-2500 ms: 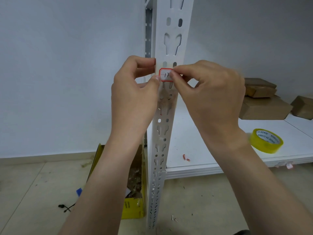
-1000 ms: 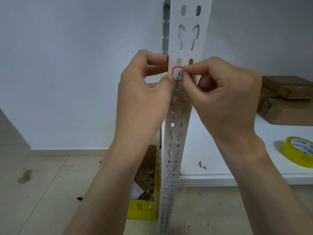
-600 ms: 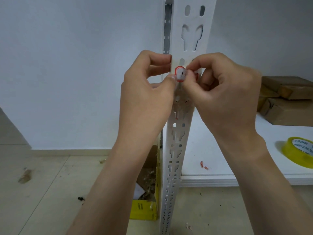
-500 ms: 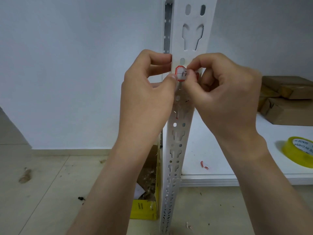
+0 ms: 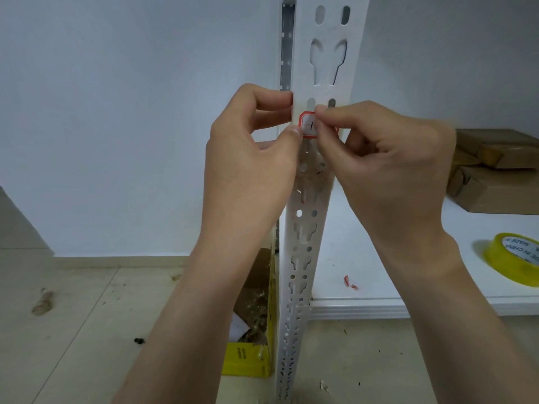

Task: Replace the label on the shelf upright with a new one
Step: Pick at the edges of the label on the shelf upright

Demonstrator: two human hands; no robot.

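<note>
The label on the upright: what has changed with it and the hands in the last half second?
Little. The right hand slid its fingertips left and down, so they now cover more of the red-bordered label. The left hand kept its thumb at the label's lower left corner, fingers behind the upright. The label stayed stuck; the tape roll lay unmoved.

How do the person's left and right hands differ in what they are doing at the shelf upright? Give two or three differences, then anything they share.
The left hand wraps the shelf upright at its left edge, thumb pressing beside the label; the right hand does not wrap it. The right hand's fingertips pinch at the label's face and hide its right part; the left hand leaves the label's face showing. Both are bare, raised to label height and touch the upright.
</note>
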